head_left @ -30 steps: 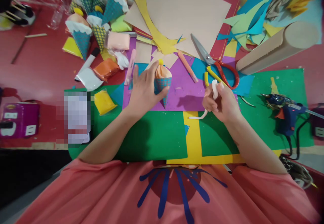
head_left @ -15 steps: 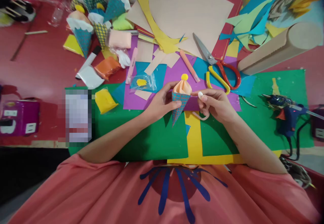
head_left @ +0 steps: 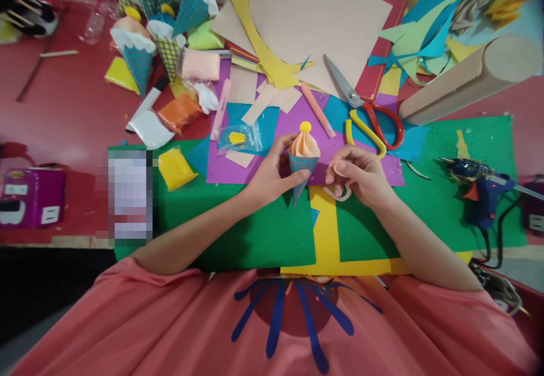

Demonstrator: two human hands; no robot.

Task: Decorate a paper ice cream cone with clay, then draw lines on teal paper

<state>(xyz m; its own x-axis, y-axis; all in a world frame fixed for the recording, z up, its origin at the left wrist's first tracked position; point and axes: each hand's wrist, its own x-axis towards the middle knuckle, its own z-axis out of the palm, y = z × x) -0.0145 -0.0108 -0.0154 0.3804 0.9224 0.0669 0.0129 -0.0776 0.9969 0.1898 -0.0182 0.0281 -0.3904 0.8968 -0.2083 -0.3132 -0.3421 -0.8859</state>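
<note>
My left hand (head_left: 268, 178) is wrapped round a craft ice-cream cone (head_left: 304, 163), thumb across its front. The cone is blue-green with a crosshatch pattern and its tip points down. Peach swirled clay fills its top, with a small yellow ball (head_left: 305, 127) above. Just right of the cone, my right hand (head_left: 359, 174) pinches a thin pale clay strip (head_left: 341, 197), which hangs in a loop below the fingers. Part of the strip is hidden in the hand. The right fingers are apart from the cone.
Scissors (head_left: 355, 101) and an orange marker (head_left: 318, 109) lie beyond my hands. A glue gun (head_left: 484, 186) rests at right, near a paper roll (head_left: 467, 81). At left are clay packets (head_left: 176, 169) and several finished cones (head_left: 135, 53). Green sheets (head_left: 238, 228) lie beneath my arms.
My right hand has drawn slightly away from the cone's rim and lowered the strip a little. The cone has turned more upright in my left hand.
</note>
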